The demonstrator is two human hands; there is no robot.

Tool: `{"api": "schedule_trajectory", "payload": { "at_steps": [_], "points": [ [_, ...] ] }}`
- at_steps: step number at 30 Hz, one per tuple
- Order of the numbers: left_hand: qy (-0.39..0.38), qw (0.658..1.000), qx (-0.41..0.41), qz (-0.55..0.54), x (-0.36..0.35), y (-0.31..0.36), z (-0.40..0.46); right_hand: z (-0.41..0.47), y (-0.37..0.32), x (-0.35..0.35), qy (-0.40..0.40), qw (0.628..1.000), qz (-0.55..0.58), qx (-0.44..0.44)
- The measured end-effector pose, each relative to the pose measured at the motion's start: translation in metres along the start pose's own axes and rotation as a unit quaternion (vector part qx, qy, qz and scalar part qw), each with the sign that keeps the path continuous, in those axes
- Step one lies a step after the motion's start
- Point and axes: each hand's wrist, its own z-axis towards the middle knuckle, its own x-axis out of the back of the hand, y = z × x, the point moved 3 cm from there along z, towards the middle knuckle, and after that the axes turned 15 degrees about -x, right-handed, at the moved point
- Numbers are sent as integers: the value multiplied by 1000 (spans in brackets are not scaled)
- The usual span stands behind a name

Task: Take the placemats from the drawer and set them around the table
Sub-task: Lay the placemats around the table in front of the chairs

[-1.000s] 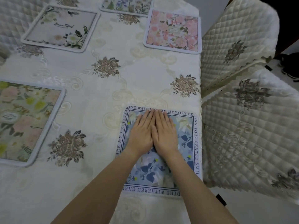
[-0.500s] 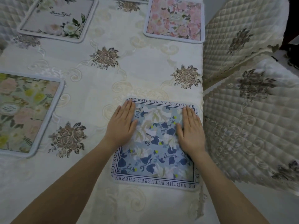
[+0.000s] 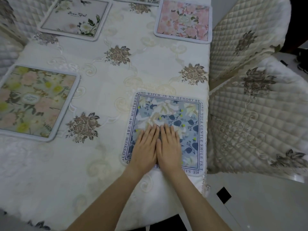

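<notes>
Both palms flat on the blue placemat [image 3: 168, 114].
My left hand [image 3: 144, 148] and right hand [image 3: 169, 147] press side by side, fingers straight, gripping nothing.

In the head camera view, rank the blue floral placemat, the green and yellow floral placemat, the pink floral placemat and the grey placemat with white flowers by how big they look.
1. Blue floral placemat and green and yellow floral placemat: similar, the second cut off by the frame.
2. Grey placemat with white flowers.
3. Pink floral placemat.
The far two likely look smaller through distance.

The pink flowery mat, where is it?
The pink placemat lies at the table's far right edge, beyond the blue placemat, beside a quilted chair.
</notes>
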Motion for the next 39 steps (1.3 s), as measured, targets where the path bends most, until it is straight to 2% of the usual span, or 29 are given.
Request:
{"api": "schedule_trajectory", "payload": {
  "at_steps": [5, 13, 19, 21, 23, 26, 32, 36, 39],
  "points": [
    [-25, 999, -40, -2, -1, -20, -13, -1, 23, -4, 7, 999, -34, 42],
    [-40, 999, -23, -5, 15, -57, -42, -10, 81, 29, 19, 999, -35, -12],
    [-72, 996, -34, 44, 39, -61, -40, -6, 78, 46, -10, 999, -35, -13],
    [-50, 998, -27, 37, 55, -56, -29, 0, 69, 62, -16, 1000, -5, -27],
    [-8, 1000, -27, 5, 76, -50, -16, 4, 59, 85, -13, 994, 88, -63],
    [64, 997, -43, 1, 111, -36, 0, 1, 45, 128, 39, 983, 169, -60],
    [199, 980, -28, 12, 178, 19, -2, -21, 34, 190, 119, 982, 149, 1],
    [231, 973, -22, 14, 195, 61, -32, -56, 39, 206, 143, 981, 127, 13],
    [225, 974, 3, -13, 193, 84, -56, -86, 48, 208, 154, 978, 141, 25]
  ]
}}
